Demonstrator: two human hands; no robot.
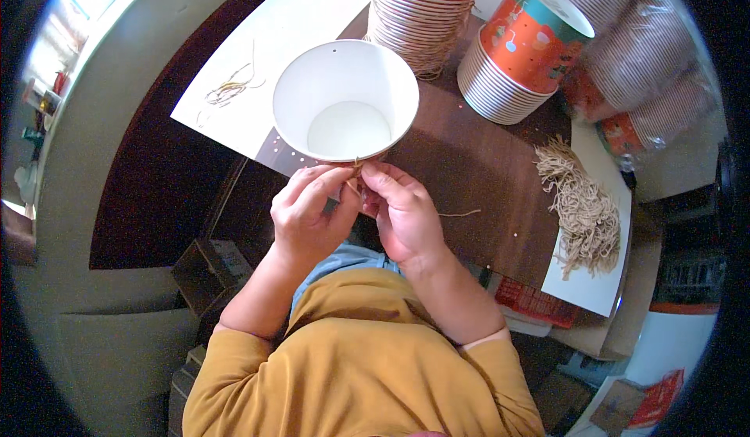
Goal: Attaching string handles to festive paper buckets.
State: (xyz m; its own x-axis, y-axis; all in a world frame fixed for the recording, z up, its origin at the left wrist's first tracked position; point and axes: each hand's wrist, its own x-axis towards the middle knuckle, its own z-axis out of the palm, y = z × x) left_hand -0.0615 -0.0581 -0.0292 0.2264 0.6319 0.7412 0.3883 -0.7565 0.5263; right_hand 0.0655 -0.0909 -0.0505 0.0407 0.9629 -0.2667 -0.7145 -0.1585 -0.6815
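The white paper bucket (344, 85) sits on the brown table (492, 187), its open mouth tilted toward the wearer. A cord (357, 162) passes at its near rim; the left hand (309, 206) and right hand (403, 212) meet there, fingertips pinched together around it. Beyond stand two stacks of nested orange buckets: an upright stack (423, 26) and an inverted stack (516, 58). At right, a bundle of beige cords (582, 210) lies on a white sheet (559, 271). Loose strands (228, 91) lie on the left sheet (312, 23).
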